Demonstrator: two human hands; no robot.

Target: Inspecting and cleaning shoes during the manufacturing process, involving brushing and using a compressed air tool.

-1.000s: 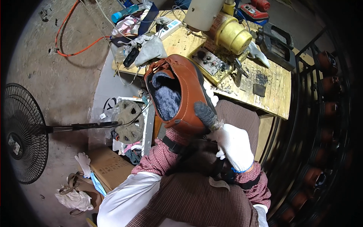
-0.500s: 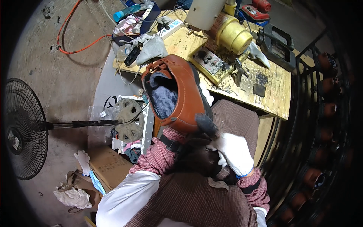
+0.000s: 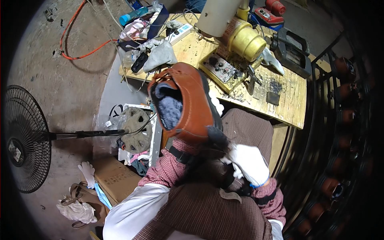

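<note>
A reddish-brown leather shoe (image 3: 196,106) with grey fleece lining and a dark sole is held up over my lap, its opening turned to the left. My left hand (image 3: 216,105), in a white glove, grips it from beneath; only the fingertips show along the sole, and the palm is hidden. My right hand (image 3: 252,163), also white-gloved, is closed around a dark brush (image 3: 217,137). The brush's bristle end rests at the shoe's heel. Its handle is blurred and partly covered by my fingers.
Ahead stands a wooden bench (image 3: 288,108) with a yellow machine (image 3: 246,40), a control box (image 3: 220,66) and a power strip (image 3: 179,34). A fan (image 3: 26,138) stands left, near a cardboard box (image 3: 116,180). A dark rack (image 3: 326,92) holding several brown shoes lines the right.
The shoe has dropped slightly toward me. My right hand and the brush have shifted a little down and to the right, with the bristles still at the heel.
</note>
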